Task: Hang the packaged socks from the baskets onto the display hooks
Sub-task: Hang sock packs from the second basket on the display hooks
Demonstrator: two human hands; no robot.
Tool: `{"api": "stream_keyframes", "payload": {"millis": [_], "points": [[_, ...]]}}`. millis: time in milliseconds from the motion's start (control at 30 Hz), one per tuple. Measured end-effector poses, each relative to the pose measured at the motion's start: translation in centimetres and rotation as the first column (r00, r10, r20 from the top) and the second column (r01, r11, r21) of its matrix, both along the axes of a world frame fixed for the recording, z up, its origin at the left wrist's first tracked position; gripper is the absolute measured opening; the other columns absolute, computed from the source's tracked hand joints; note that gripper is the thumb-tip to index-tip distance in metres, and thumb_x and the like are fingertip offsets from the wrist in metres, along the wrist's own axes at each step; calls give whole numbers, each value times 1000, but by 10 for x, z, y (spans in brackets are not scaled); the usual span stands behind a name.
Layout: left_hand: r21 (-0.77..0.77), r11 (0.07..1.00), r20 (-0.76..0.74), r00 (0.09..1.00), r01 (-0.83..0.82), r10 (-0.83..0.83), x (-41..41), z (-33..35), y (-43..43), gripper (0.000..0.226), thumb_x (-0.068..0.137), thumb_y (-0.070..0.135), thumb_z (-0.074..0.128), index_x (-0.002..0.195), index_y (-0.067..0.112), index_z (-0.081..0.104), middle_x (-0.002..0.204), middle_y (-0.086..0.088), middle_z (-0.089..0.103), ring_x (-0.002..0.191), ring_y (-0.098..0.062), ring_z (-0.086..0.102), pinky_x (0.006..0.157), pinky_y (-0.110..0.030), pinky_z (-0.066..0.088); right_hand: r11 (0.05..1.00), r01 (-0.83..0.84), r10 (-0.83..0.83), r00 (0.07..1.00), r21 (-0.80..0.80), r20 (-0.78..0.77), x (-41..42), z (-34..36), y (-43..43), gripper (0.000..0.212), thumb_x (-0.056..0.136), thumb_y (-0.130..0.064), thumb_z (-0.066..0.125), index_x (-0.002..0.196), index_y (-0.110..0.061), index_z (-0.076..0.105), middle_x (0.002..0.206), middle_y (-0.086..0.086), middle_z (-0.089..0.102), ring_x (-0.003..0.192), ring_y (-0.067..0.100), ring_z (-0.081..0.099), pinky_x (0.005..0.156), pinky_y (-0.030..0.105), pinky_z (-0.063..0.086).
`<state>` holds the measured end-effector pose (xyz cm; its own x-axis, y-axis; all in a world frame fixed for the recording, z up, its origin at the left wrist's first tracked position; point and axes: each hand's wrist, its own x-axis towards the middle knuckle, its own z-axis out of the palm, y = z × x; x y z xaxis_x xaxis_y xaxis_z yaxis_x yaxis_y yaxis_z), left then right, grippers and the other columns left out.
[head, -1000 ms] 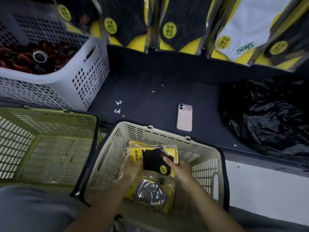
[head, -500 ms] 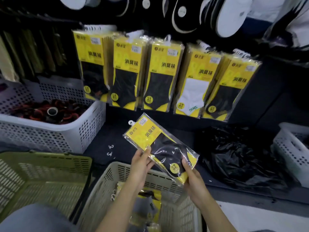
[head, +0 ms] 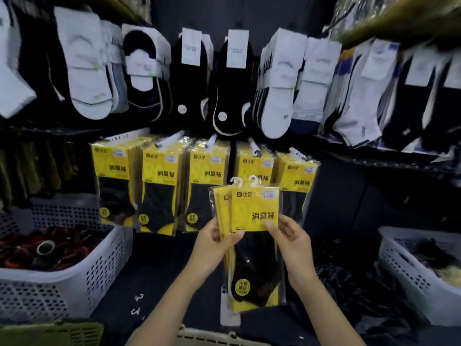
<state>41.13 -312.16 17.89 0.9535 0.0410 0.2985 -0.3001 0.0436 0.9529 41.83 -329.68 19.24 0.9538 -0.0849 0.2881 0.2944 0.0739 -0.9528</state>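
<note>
Two yellow sock packs (head: 252, 203), down in the beige basket (head: 207, 337) at 6 o'clock a second ago, now stand upright before the display. Left hand (head: 214, 243) pinches their left edge and right hand (head: 290, 240) pinches the right. The nearest display hook (head: 253, 146) lies at 12 o'clock, so hanging is judged next.

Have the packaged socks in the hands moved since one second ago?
Yes. The packaged socks rose out of the cream basket, up to the hanging yellow packs; the left hand and right hand hold them upright.
</note>
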Motion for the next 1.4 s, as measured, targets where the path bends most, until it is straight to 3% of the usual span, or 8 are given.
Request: {"api": "stream_keyframes", "payload": {"millis": [100,367,500,633,833,900,1167,1400], "points": [[13,999,7,999,-33,33,9,11,-10,32,71,24,81,99,26,65,89,18,73,82,3,68,63,-7,48,999,-34,34,999,11,8,5,8,-10,7,81,-22,72,81,-29,75,86,-18,74,84,-6,68,71,9,53],[104,994,-11,1000,19,-18,34,30,-24,41,79,52,55,94,17,69,78,8,73,71,-7,69,61,-13,48,995,58,-53,997,75,-63,34,9,-51,19,92,-26,59,103,-15,70,99,-2,75,90,8,71,72,15,53],[86,990,28,994,-108,106,52,42,-10,22,92,37,54,105,25,67,83,17,73,81,2,68,62,-9,49,977,163,-145,980,139,-133,63,11,-87,19,95,-23,56,95,-11,71,107,3,71,100,12,66,94,31,47],[143,977,44,987,-161,156,68,51,-1,25,92,42,52,102,25,67,83,5,68,75,-13,65,66,-18,48,970,210,-197,974,121,-112,95,15,-109,44,95,-26,56,117,13,52,121,24,59,121,31,54,102,34,42],[136,983,62,991,-125,117,83,57,-5,17,91,42,53,89,31,65,82,-1,64,77,-17,60,71,-25,44,991,132,-132,989,1,-63,122,33,-106,17,96,-25,55,101,-18,70,102,-1,74,92,7,69,77,19,53],[106,986,63,991,-125,119,83,57,-8,13,91,41,52,94,35,63,83,13,73,77,-4,68,66,-11,47,993,118,-119,991,-29,-59,130,33,-104,16,95,-26,56,102,-20,69,99,-5,74,85,0,69,65,10,50],[64,987,84,987,-146,140,84,60,-9,16,91,39,53,103,34,62,90,13,74,83,-1,69,61,-9,49,921,387,-389,915,-40,-108,176,25,-96,17,83,-28,72,79,-12,67,81,-3,65,88,16,60,79,24,42],[59,989,61,989,-137,133,76,59,-8,18,91,38,52,105,34,62,92,12,74,85,-4,70,63,-12,52,852,514,-521,818,-97,-243,195,28,-80,38,82,-34,73,105,-7,61,104,6,60,91,16,51,80,28,42]]}}
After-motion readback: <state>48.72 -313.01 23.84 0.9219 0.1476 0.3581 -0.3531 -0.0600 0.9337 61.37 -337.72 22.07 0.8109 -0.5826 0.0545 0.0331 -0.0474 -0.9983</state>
